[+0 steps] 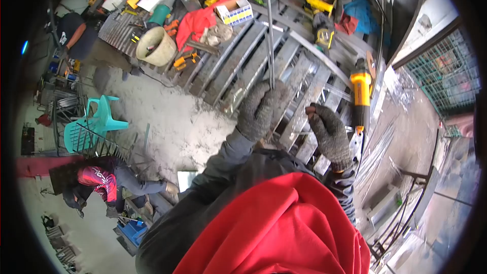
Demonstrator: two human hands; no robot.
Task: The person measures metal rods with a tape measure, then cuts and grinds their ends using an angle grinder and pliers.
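The gloved left hand [261, 109] grips the near end of a thin steel rod [269, 30], which runs out over the slatted bench [238, 66]; the gloved right hand [329, 134] is curled shut, just beside a yellow grinder [361, 89]

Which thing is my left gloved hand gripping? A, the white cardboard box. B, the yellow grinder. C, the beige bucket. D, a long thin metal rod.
D: the left hand is closed around the thin metal rod, which runs upward from it.
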